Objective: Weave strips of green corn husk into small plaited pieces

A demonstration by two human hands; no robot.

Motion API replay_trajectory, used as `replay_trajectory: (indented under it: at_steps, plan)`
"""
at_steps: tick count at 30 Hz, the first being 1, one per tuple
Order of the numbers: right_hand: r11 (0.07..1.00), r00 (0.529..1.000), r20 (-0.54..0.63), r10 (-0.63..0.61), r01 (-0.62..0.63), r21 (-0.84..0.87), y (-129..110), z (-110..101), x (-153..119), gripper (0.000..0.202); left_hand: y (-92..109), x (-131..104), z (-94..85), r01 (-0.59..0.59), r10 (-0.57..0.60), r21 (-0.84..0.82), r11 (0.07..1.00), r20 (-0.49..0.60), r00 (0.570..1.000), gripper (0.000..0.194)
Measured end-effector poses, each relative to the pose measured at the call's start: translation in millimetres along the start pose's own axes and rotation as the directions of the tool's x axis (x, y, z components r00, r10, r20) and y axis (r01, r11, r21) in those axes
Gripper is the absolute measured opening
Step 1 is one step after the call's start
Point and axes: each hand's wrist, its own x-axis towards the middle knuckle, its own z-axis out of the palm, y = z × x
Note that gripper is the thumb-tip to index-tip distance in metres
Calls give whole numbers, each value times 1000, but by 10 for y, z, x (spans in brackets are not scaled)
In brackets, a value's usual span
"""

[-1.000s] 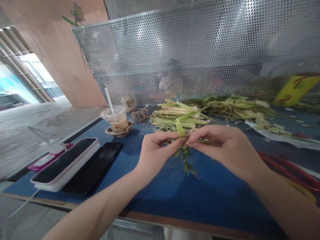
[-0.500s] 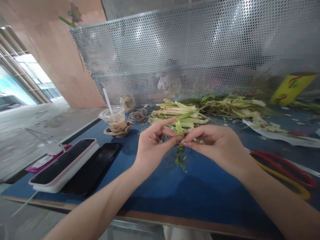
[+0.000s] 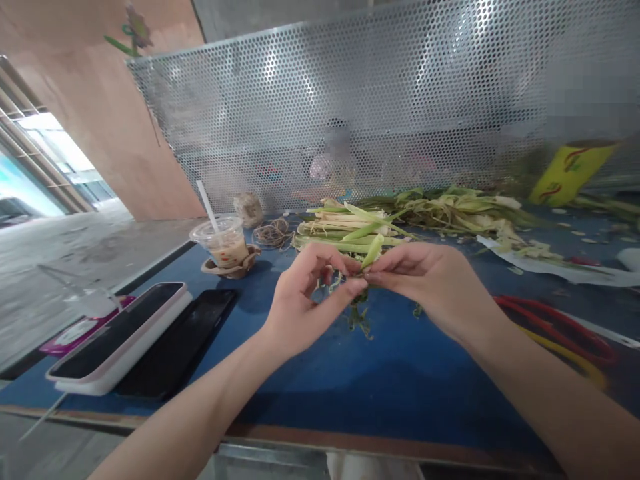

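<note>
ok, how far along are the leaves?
Looks done: a pale-green bundle lies laid together behind the hands. In hand: a green strip, its base pinched by the right hand, the left hand's fingers close against it. Left: probably this strip, with both hands at it, and perhaps the loose leaf heap; the final count can't be told.

Blue table [image 3: 380, 393], brown front edge. Lower left: phone in pale case [image 3: 123, 333], black phone [image 3: 180, 343]. Left of centre: drink cup [image 3: 225, 247] in holder [image 3: 235, 269]. Lower right: red-handled scissors [image 3: 560, 330]. Upper right: leaf pile [image 3: 455, 210].
</note>
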Motion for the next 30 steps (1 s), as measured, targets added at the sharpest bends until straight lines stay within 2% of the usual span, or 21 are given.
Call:
replay_trajectory:
  at_steps: [3, 7, 10, 15, 19, 30]
  plan:
    - [999, 1000, -10, 10, -9, 37, 8, -19, 6, 8, -23, -16, -5, -116, 115, 140, 983, 17, 993, 25]
    - [996, 1000, -8, 19, -18, 87, 25, -19, 14, 8, -5, -12, -2, -144, 147, 264, 954, 9, 989, 4]
    - [993, 999, -27, 33, -30, 118, 13, -5, 23, 9, 14, 0, -10, -153, 153, 280, 948, 23, 988, 5]
    - [980, 995, -46, 88, -78, 181, -20, 10, 35, 10, 6, 12, -16, -28, 28, 168, 985, 3, 1000, 4]
    - [982, 995, -29, 94, -88, 165, 12, -12, 40, 9, 2, 15, -10, 65, -65, 87, 994, 2, 998, 5]
    - [974, 994, -30, 107, -99, 201, 52, -31, 49, 13, 52, 54, -62, 209, -203, -44, 977, 110, 973, 10]
